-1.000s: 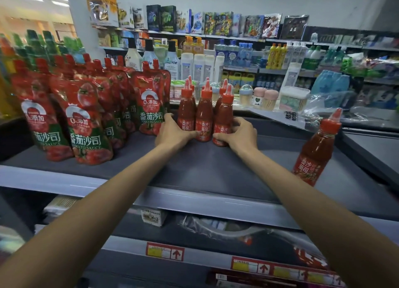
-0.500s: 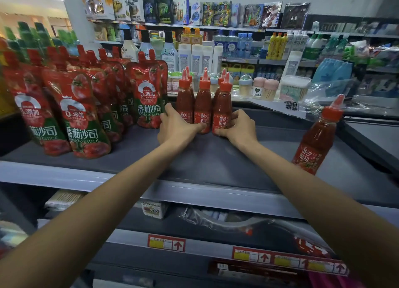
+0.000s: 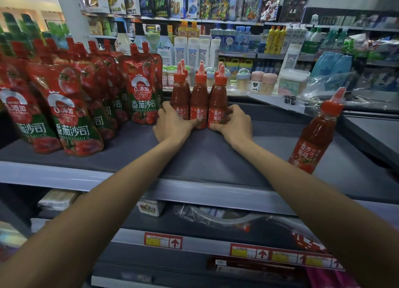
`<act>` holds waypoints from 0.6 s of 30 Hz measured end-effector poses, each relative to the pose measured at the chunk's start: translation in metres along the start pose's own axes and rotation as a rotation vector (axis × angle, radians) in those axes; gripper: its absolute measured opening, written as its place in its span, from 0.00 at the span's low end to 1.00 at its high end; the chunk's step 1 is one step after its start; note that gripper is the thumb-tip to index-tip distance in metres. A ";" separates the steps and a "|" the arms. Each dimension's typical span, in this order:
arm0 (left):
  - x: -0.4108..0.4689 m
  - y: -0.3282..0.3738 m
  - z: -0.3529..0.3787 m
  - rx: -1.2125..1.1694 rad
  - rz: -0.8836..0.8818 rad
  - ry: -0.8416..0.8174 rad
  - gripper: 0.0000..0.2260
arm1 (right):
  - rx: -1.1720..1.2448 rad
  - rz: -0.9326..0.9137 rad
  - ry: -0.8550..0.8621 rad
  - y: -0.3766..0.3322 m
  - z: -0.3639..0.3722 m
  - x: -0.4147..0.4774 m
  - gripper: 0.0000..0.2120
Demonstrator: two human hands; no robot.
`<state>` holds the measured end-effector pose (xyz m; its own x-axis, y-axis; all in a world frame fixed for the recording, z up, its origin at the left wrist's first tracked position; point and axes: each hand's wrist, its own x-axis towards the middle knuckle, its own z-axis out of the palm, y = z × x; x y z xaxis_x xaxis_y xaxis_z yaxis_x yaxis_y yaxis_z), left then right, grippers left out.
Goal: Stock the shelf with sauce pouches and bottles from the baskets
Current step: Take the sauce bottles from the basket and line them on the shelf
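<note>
Red plastic tomato-sauce bottles (image 3: 198,102) with pointed red caps stand upright in a tight cluster on the grey metal shelf (image 3: 216,158), toward its back. The left hand (image 3: 172,125) cups the cluster's left side, its fingers curled round the leftmost front bottle and its thumb against the foot of the middle one. The right hand (image 3: 234,123) wraps the cluster's right side, with its fingers curled on the rightmost front bottle. Just left of the cluster stand rows of red-and-green spouted tomato-sauce pouches (image 3: 143,93), the nearest close beside the left hand. Well to the right of the cluster, nearer the shelf's front edge, a single matching sauce bottle (image 3: 315,136) stands alone. Behind the cluster sit small pink-lidded jars (image 3: 262,82).
</note>
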<state>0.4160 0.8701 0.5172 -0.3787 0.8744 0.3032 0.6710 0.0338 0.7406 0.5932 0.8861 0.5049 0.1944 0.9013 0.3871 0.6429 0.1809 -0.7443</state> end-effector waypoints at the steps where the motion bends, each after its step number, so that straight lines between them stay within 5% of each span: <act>1: 0.000 -0.001 0.001 -0.002 0.004 0.000 0.44 | -0.003 -0.002 0.000 0.000 0.000 0.000 0.28; 6: -0.007 -0.001 -0.004 0.042 0.025 0.073 0.43 | -0.012 -0.021 -0.010 0.003 0.001 -0.002 0.27; 9: -0.015 0.009 -0.013 0.101 0.223 0.244 0.34 | -0.006 -0.022 -0.014 0.004 0.002 -0.003 0.26; 11: -0.020 0.021 -0.017 0.067 0.298 0.206 0.29 | 0.002 -0.013 -0.019 0.004 0.002 -0.003 0.26; 18: -0.015 0.051 -0.002 0.049 0.161 0.121 0.30 | 0.049 0.011 -0.024 0.009 0.006 -0.001 0.26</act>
<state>0.4546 0.8582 0.5513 -0.3359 0.8063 0.4869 0.7579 -0.0755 0.6479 0.5942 0.8888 0.4945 0.1829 0.9125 0.3658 0.6039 0.1893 -0.7742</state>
